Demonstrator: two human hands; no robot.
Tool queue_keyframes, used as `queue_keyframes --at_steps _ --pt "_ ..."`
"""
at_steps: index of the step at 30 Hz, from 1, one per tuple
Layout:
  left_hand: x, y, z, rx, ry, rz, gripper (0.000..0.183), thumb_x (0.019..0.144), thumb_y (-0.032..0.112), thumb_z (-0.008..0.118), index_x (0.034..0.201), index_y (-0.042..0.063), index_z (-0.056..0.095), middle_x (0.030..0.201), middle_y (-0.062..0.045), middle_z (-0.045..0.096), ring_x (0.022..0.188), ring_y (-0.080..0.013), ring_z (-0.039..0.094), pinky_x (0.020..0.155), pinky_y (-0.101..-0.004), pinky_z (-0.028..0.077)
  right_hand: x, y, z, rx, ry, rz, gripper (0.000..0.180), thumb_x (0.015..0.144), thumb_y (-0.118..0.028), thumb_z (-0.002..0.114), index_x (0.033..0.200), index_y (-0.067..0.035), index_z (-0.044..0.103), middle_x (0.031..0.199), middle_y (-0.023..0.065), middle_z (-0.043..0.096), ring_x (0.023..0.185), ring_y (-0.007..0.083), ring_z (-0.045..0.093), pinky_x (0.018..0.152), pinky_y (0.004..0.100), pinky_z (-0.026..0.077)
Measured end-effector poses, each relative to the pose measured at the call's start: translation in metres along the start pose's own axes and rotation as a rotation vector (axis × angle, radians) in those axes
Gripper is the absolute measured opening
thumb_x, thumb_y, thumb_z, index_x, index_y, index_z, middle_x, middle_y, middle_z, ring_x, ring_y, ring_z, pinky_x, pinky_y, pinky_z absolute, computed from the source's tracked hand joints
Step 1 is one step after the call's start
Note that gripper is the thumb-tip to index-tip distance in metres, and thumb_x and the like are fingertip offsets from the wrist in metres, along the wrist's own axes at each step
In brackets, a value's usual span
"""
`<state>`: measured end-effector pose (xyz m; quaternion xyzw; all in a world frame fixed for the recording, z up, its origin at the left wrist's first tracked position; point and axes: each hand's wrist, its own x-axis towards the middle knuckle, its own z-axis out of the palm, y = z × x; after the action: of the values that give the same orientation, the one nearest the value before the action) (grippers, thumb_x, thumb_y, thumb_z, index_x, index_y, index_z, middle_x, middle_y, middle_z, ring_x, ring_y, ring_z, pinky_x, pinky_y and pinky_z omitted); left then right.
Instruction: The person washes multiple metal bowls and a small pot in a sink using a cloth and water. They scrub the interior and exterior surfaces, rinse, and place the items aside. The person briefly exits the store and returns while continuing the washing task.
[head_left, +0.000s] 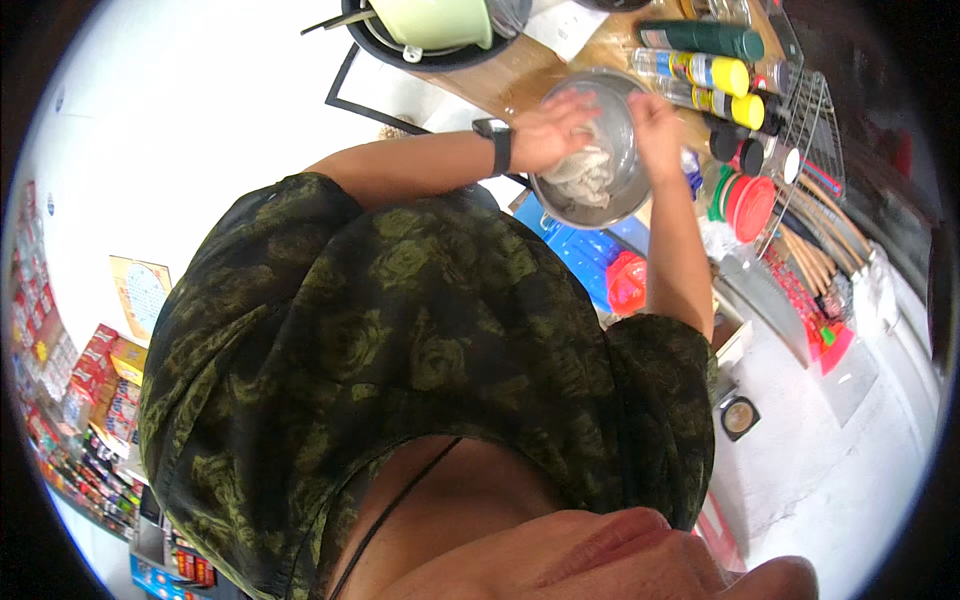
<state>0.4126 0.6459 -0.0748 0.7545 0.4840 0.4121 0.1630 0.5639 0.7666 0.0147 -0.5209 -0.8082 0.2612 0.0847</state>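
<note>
A round metal bowl (592, 215) stands before me and holds a crumpled, off-white, cloth-like mass (581, 178). My left hand (553, 129), with a black watch on its wrist, reaches over the bowl's left side; its fingers are spread above or against the mass, and contact is hard to judge. At the bowl's right rim is my right hand (658, 133), fingers curled and blurred. Whether it grips the rim or something small cannot be made out.
Yellow-capped bottles (727, 76) and a dark green bottle (701, 40) lie right of the bowl. A red-lidded jar (750, 208) and a wire rack (817, 120) are farther right. A light green pot (435, 22) sits at the upper left. Below the bowl is a blue container (581, 255).
</note>
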Motion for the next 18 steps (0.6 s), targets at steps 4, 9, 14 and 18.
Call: queue_keyframes --at_steps 4,9,14,18 --pt "0.007 -0.002 -0.003 0.253 0.131 -0.168 0.045 0.076 0.006 0.054 0.120 0.005 0.048 0.130 -0.019 0.039 0.121 -0.0381 0.037 0.103 -0.0463 0.029 -0.091 0.035 0.033 -0.224 -0.364 0.178 0.033 0.079 -0.034 0.063 0.093 -0.004 0.059 0.088 0.0204 0.063 0.086 0.0362 0.060 0.077 0.0423 0.047" --pt "0.013 -0.011 0.007 -0.042 0.321 -0.418 0.038 0.083 0.011 0.051 0.120 0.003 0.046 0.111 -0.023 0.052 0.101 -0.0392 0.050 0.087 -0.0441 0.040 -0.111 0.046 0.066 -0.262 -0.384 -0.101 0.036 0.079 -0.030 0.062 0.103 -0.003 0.054 0.090 0.0228 0.062 0.088 0.0374 0.059 0.078 0.0432 0.046" --pt "0.011 -0.013 0.013 -0.181 0.298 -0.508 0.037 0.092 0.025 0.043 0.119 0.000 0.047 0.099 -0.025 0.059 0.091 -0.0407 0.056 0.080 -0.0438 0.045 -0.083 0.036 0.093 -0.107 -0.484 -0.072 0.039 0.079 -0.030 0.061 0.102 0.001 0.053 0.088 0.0252 0.061 0.085 0.0393 0.059 0.077 0.0437 0.046" --pt "0.009 -0.012 0.011 -0.262 0.274 -0.566 0.040 0.094 0.032 0.038 0.120 0.004 0.048 0.099 -0.024 0.060 0.090 -0.0401 0.058 0.077 -0.0441 0.046 -0.047 0.020 0.116 0.280 -0.456 0.182 0.041 0.081 -0.033 0.061 0.103 0.001 0.051 0.082 0.0198 0.061 0.078 0.0292 0.063 0.062 0.0394 0.050"
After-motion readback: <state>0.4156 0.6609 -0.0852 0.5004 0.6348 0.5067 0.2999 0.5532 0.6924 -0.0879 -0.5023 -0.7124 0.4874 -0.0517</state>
